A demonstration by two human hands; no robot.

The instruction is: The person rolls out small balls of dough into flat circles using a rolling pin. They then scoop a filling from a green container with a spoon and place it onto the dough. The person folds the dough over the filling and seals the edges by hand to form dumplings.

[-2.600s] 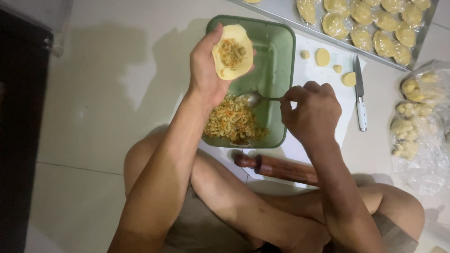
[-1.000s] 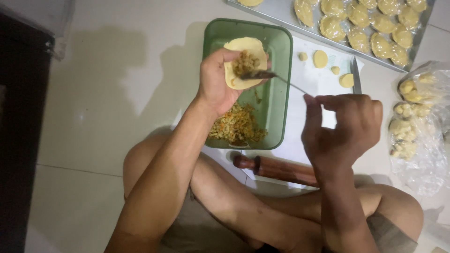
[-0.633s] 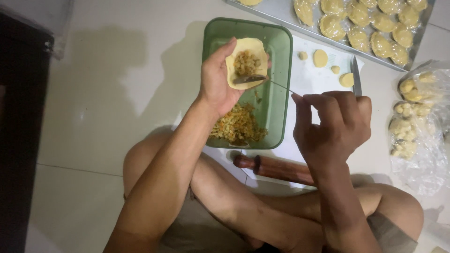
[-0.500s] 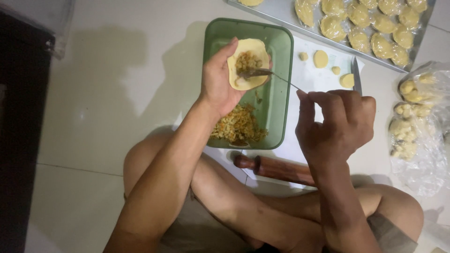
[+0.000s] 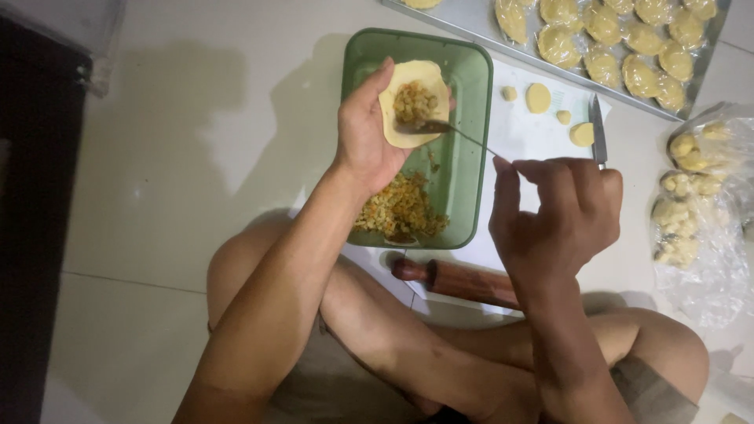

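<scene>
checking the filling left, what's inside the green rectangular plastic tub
Inside the green rectangular plastic tub lies a heap of chopped orange-yellow filling at the near end. The left hand, holding a filled round dough disc, covers part of the far end.

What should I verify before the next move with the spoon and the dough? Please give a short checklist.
1. Dough round lies open in the left hand: ok.
2. Filling sits near the middle of the dough, edges bare: ok.
3. Spoon held by the right hand, its bowl on the filling: ok.
4. Dough is held over the green container, so spills fall inside: ok.
5. Spoon emptied of filling: cannot tell.
6. Free place on the metal tray for the next piece: cannot tell.
</scene>
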